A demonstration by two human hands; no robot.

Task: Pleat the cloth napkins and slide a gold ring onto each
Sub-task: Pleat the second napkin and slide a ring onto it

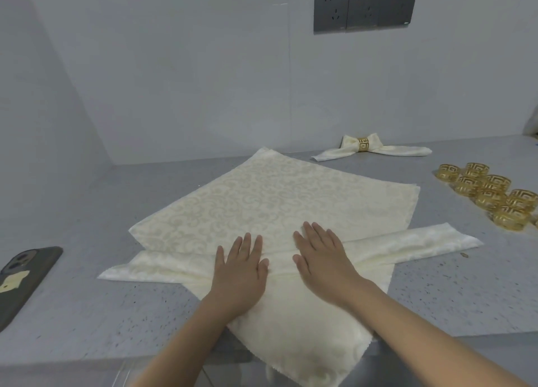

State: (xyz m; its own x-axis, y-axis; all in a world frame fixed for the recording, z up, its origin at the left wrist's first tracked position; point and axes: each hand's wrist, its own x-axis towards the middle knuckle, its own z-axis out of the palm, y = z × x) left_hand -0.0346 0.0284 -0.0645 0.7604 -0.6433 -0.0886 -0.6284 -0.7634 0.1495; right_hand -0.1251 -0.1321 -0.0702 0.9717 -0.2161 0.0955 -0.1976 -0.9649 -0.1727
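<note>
Head view: both hands, left hand (241,265) and right hand (321,258), lie flat with fingers straight and released on the napkin (262,200) at tabletop (87,299) centre, pressing a pleat so it holds. Gold rings (492,194) wait at three o'clock, finished napkin (369,149) at one.

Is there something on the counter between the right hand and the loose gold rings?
Nothing visible. From the right hand, flat on the napkin, only cloth and bare counter lie toward the gold rings.
</note>
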